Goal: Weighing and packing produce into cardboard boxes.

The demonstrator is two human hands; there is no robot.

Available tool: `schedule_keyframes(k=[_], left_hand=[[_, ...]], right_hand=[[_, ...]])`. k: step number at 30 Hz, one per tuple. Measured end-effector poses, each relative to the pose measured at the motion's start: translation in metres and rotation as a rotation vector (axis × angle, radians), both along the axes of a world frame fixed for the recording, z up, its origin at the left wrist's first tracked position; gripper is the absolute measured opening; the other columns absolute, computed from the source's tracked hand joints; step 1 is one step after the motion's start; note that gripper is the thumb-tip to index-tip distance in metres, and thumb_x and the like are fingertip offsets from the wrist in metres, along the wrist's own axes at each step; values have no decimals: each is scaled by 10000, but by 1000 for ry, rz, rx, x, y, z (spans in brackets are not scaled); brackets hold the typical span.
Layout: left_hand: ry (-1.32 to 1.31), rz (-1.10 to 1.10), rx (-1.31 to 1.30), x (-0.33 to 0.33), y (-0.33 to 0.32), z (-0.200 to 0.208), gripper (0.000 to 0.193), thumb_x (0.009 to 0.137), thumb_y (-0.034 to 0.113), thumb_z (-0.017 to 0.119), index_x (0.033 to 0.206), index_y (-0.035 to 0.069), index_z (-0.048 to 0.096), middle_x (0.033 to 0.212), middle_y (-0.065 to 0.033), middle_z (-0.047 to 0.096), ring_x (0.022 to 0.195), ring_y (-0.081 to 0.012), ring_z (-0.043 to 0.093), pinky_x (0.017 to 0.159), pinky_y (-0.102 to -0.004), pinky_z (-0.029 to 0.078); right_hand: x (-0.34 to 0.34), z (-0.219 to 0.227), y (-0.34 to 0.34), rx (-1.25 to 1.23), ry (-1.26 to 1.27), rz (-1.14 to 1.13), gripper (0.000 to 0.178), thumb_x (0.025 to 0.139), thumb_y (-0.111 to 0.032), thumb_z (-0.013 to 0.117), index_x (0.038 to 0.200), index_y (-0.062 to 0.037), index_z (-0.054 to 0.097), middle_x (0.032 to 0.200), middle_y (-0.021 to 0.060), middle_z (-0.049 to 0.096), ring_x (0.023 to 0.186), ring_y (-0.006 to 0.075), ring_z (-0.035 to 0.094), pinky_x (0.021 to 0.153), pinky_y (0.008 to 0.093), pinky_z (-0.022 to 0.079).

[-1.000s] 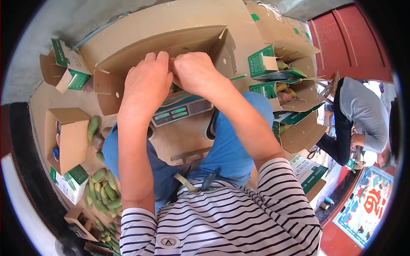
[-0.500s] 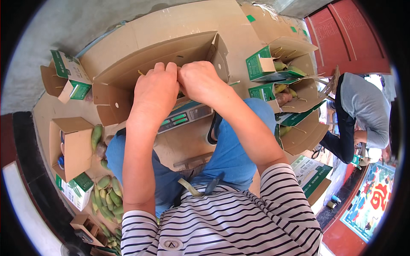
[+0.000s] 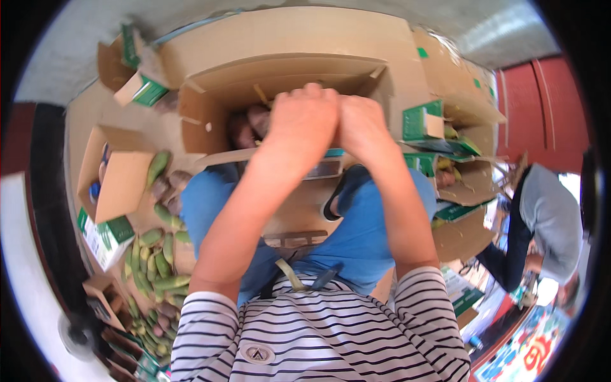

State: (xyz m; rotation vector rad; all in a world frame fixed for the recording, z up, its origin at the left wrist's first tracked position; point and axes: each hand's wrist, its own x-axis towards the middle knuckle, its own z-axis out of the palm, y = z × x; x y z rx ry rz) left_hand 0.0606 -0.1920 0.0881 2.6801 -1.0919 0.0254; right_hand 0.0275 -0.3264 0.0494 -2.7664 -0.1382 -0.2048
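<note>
My left hand [image 3: 304,121] and my right hand [image 3: 364,125] are side by side, nearly touching, above a large open cardboard box [image 3: 219,95]. Both have curled fingers; whatever they pinch is hidden behind the knuckles. Inside the box, left of my left hand, sit reddish-brown roundish roots [image 3: 242,130], perhaps sweet potatoes. A thin yellowish strip [image 3: 261,94] rises beside them. My hands hide the box's middle. Between box and knees, part of a weighing scale [image 3: 326,169] shows.
Long green vegetables [image 3: 149,270] and brown roots [image 3: 164,188] lie on the left floor. Cartons stand around: a tilted brown one [image 3: 124,188] left, green-and-white ones [image 3: 423,124] holding produce right. A bent-over person in a grey top [image 3: 550,216] is far right.
The view has swung, so the scene sits further right and lower. My hands remain together above the box, and the reddish roots inside now show beside my left hand.
</note>
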Motion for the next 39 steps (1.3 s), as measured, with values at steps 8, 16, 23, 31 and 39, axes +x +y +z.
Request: schedule_keyframes(k=[8, 16, 23, 31, 39], left_hand=[[-54, 82, 41, -1, -14, -3, 177, 778, 117, 612, 938, 41, 613, 929, -116, 639, 889, -258, 646, 726, -372, 494], [14, 123, 136, -2, -24, -2, 233, 807, 168, 630, 1005, 45, 626, 988, -109, 633, 906, -246, 632, 759, -385, 459], [65, 128, 162, -2, -25, 2, 262, 832, 194, 613, 1049, 47, 622, 1022, -108, 630, 956, -245, 624, 783, -401, 448], [105, 152, 177, -2, -28, 2, 304, 862, 198, 586, 1124, 47, 609, 1089, -123, 625, 1009, -267, 615, 830, -429, 440], [192, 138, 151, 0, -32, 8, 363, 852, 214, 612, 1175, 48, 619, 1150, -159, 617, 1056, -299, 606, 869, -492, 430]], right_hand=[[3, 20, 0, -59, 206, -41, 237, 715, -241, 682, 890, -81, 668, 872, 167, 677, 864, 377, 626, 734, 453, 493], [2, 24, 3, -32, 189, -56, 236, 764, -243, 638, 889, -43, 645, 841, 184, 668, 841, 395, 611, 703, 465, 465], [2, 24, 6, -56, 158, -67, 197, 750, -203, 665, 889, -66, 637, 830, 148, 672, 820, 357, 626, 704, 438, 490], [1, 22, 7, -69, 180, -62, 225, 776, -223, 643, 939, -69, 618, 841, 151, 669, 836, 361, 620, 700, 445, 479], [0, 21, 2, 50, 303, -157, 330, 844, -266, 608, 1070, -25, 609, 1028, 207, 663, 975, 369, 621, 795, 405, 468]])
